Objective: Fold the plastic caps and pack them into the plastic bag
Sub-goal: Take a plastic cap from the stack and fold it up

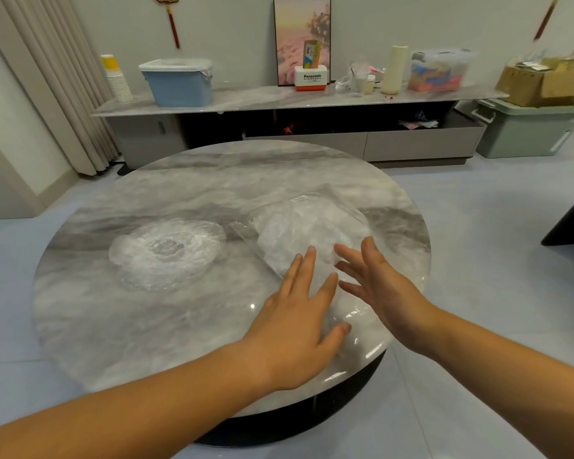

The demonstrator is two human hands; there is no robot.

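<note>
Left hand and right hand on the head cam are both flat with fingers spread, gripping nothing. They're over the near end of the plastic bag, I'd guess to press the air out, though I can't tell if they touch it. Bag's on the right of the round table, stuffed with crumpled white caps, and a loose pile of plastic caps waits well apart on the left.

Round grey marble desk on pale tiled floor; long low cabinet against white wall; beige curtain left; framed picture on cabinet top; blue bin nearby
</note>
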